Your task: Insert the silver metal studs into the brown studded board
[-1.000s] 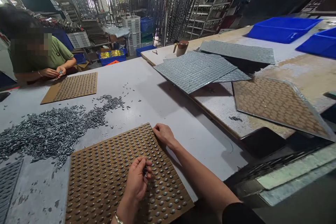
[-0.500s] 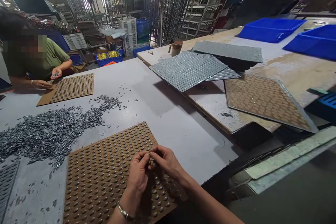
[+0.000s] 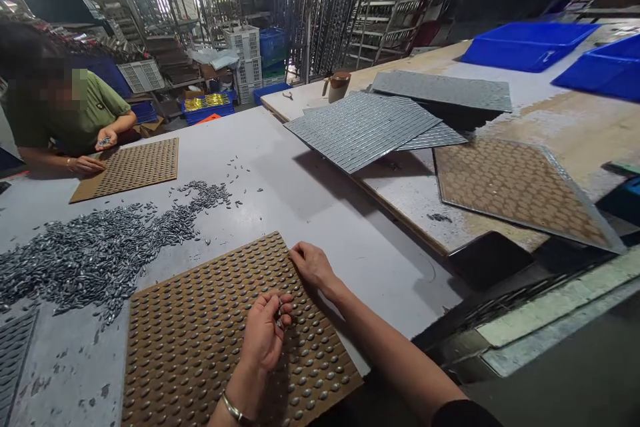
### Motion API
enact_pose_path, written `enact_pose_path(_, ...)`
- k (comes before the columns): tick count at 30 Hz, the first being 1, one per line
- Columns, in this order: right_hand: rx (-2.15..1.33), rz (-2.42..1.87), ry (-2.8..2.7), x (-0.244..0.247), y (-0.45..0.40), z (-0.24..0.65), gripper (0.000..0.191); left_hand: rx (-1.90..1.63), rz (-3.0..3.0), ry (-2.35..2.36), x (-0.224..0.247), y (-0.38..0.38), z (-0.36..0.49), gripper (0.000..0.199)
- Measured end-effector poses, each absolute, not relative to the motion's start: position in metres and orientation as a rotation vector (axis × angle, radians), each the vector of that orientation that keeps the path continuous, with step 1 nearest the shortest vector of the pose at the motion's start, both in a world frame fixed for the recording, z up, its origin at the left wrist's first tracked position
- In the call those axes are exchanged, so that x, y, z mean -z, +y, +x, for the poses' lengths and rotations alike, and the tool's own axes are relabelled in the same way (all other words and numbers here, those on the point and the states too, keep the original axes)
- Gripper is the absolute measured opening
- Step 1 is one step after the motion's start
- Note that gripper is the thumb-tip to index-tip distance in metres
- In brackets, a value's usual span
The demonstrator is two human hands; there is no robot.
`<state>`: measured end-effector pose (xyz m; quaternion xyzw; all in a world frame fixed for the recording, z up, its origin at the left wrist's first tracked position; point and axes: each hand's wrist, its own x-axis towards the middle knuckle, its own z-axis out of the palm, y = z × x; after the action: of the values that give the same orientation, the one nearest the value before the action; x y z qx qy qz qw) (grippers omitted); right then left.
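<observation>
In front of me lies a brown board (image 3: 185, 347) covered with rows of small grey, shiny, pointed-oval pieces. My left hand (image 3: 263, 330), with a metal bangle at the wrist, hovers over the board, its fingers curled round a few of these pieces. At the board's upper right edge is my right hand (image 3: 314, 268), thumb and fingers pressed together. Whether a piece is between those fingertips is hidden. A big heap of loose grey pieces (image 3: 95, 257) spreads over the table to the left of the board.
Across the table, a co-worker (image 3: 95, 107) bends over another studded board (image 3: 143, 163), with pieces in one palm. On the right-hand table are stacked grey striped panels (image 3: 365, 130), a brown patterned panel (image 3: 510, 180), a brown jug (image 3: 339, 85) and blue trays (image 3: 525, 47).
My right hand has moved away from the left hand, up to the board's right edge. The left hand stays over the board, its fingers now slightly looser.
</observation>
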<state>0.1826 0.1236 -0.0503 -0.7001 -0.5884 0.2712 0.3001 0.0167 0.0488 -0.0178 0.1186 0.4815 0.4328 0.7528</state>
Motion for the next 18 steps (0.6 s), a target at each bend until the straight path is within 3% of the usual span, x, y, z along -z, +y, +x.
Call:
enact_pose_path(6,-0.707,-1.883,-1.501,0.054,0.124,0.177,0.021,-0.961,0.276,1.058,0.020,0.046,0.011,0.021)
enact_pose_path(13,-1.232,-1.350,-0.913,0.034,0.114,0.189,0.021,-0.990,0.238,1.052,0.016,0.043,0.007,0.003)
enact_pose_path(18,-1.118,-1.466,-1.215,0.040,0.112,0.195,0.018,-1.013,0.235,1.024,0.012,0.044,0.011,0.011)
